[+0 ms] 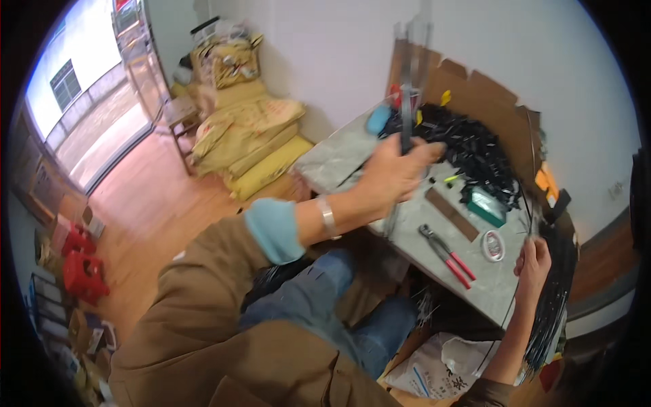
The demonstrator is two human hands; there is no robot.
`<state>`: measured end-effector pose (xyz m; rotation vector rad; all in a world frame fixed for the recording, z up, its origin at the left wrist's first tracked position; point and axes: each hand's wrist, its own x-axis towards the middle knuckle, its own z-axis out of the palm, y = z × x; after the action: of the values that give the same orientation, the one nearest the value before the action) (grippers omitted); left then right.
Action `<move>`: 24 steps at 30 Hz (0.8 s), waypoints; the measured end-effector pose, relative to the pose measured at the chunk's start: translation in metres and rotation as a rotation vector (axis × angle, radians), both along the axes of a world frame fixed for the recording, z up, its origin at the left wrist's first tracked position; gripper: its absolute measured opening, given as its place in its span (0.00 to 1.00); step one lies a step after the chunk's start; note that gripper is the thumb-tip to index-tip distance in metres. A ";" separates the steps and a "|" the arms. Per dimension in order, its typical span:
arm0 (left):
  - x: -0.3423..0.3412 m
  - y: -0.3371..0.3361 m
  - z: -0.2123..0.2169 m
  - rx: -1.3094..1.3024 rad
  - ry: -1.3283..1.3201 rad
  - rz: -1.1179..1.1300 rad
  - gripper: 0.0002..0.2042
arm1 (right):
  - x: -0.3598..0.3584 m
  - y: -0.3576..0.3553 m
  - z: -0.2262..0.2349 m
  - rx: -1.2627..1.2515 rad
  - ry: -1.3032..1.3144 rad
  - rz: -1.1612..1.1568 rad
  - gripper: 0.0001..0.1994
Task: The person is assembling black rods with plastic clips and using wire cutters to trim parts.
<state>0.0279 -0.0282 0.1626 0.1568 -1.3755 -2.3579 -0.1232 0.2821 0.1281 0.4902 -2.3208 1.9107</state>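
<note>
Clenched, my left hand lifts a rod bundle upright over the bench; right hand pinches wires. I judge sorting is underway; next needs steady alignment.

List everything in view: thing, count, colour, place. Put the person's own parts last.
long rods: a bundle, count unclear, grey, upright in the left hand
thin wire: one, dark, at the right hand
small parts: a heap, black, far side of the table
table: one, grey
pliers: one, red handles, on the table
tape roll: one, white, right of the pliers
flat strip: one, brown, on the table
cardboard: one, brown, behind the heap
sacks: several, yellow, by the wall
stools: about two, red, on the floor at left
left hand: gripping the rods
right hand: pinching the wire
</note>
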 end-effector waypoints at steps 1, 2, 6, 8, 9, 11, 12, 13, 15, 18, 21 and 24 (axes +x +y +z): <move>-0.007 0.010 -0.003 -0.033 0.049 -0.013 0.13 | 0.027 -0.031 0.011 0.030 0.006 0.050 0.08; -0.016 0.016 -0.005 -0.064 0.094 -0.022 0.12 | 0.044 -0.060 0.017 0.047 0.068 0.120 0.08; -0.033 0.018 -0.025 -0.143 0.322 0.194 0.09 | 0.097 -0.165 0.028 0.079 0.140 0.325 0.07; -0.015 0.004 -0.021 -0.081 0.300 0.167 0.08 | 0.101 -0.194 0.015 -0.023 0.157 0.400 0.08; -0.008 -0.007 -0.022 -0.038 0.301 0.150 0.07 | 0.105 -0.202 0.013 0.001 0.158 0.429 0.09; -0.002 -0.022 -0.021 0.000 0.296 0.198 0.08 | 0.114 -0.221 0.009 0.026 0.158 0.483 0.10; 0.002 -0.028 -0.019 0.035 0.302 0.215 0.08 | 0.122 -0.228 0.005 0.040 0.292 0.425 0.13; 0.005 -0.034 -0.014 0.025 0.308 0.239 0.08 | 0.129 -0.234 0.001 0.051 0.428 0.365 0.15; 0.012 -0.047 -0.005 0.055 0.307 0.247 0.08 | 0.134 -0.244 -0.012 0.042 0.440 0.412 0.18; 0.022 -0.057 -0.002 0.064 0.364 0.200 0.09 | 0.145 -0.244 -0.012 0.063 0.061 0.587 0.19; 0.019 -0.058 0.003 -0.060 0.453 0.042 0.15 | 0.149 -0.242 -0.001 -0.126 -0.266 0.841 0.13; 0.014 -0.070 0.011 -0.363 0.449 0.079 0.15 | 0.148 -0.253 0.016 -0.137 -0.106 0.545 0.12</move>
<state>0.0419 -0.0981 0.1738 -0.3899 -1.4954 -1.8826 0.0246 0.0296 0.1441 1.1255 -2.2552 2.3492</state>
